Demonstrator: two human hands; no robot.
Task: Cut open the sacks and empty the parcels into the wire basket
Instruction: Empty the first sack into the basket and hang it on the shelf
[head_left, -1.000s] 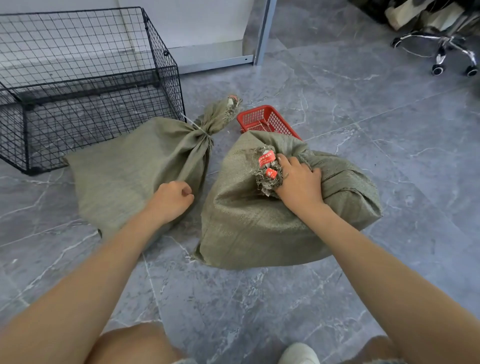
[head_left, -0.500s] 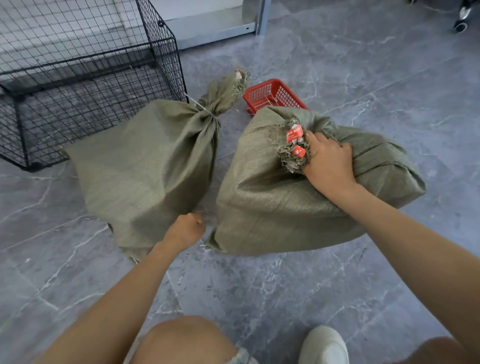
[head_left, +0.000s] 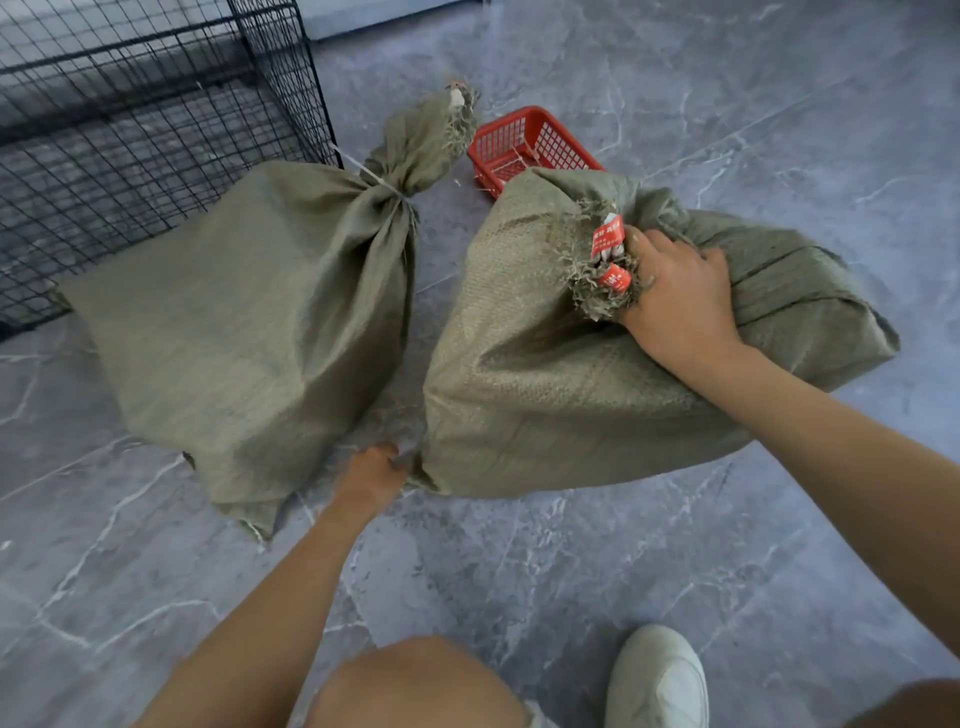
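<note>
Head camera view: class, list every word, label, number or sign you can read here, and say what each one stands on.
Upper red tag on the right sack's tied neck: white print, too blurred to read.
Lower red tag on the same neck: white print, too blurred to read.
Small tag on the left sack's neck: too small to read.
No other text shows.
</note>
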